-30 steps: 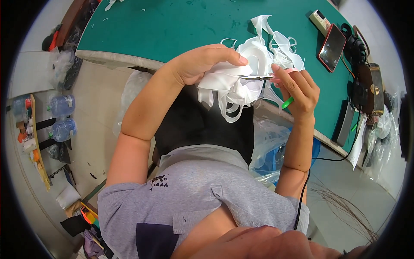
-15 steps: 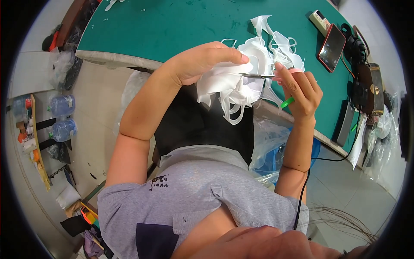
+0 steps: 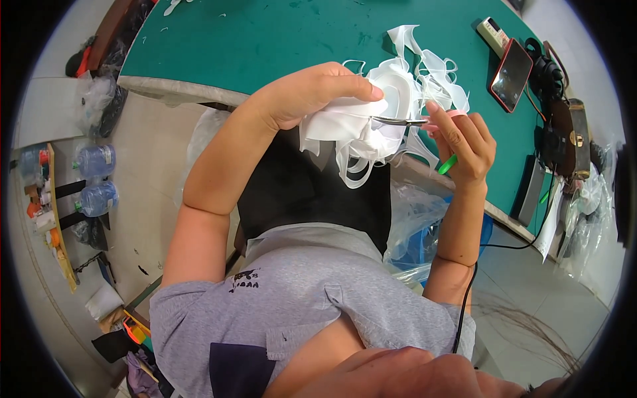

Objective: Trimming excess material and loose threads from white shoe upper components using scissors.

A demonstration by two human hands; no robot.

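My left hand (image 3: 318, 96) is closed on a soft white fabric piece (image 3: 335, 123), thumb pressed on top, near the table's front edge. Loose strips and loops of the fabric hang below, over my lap. My right hand (image 3: 468, 142) grips a pair of scissors (image 3: 401, 122) with pink handles. Their metal blades point left and meet the white fabric; whether they are cutting through it I cannot tell. A short green stick-like object (image 3: 448, 164) pokes out under my right palm. Just behind the held piece, white scraps with thin loops (image 3: 438, 69) lie heaped on the table.
On the right of the green table (image 3: 265, 50) are a red-edged phone (image 3: 511, 74), a pale remote-like device (image 3: 492, 34), black headphones (image 3: 547, 69) and a brown bag (image 3: 576, 136). A black cable (image 3: 511, 246) runs near my right forearm. Clear plastic bags (image 3: 415, 219) hang below the table edge.
The fabric in my left hand has shifted slightly up and its hanging part has swung left. My right hand has turned a little, moving the green object slightly right.
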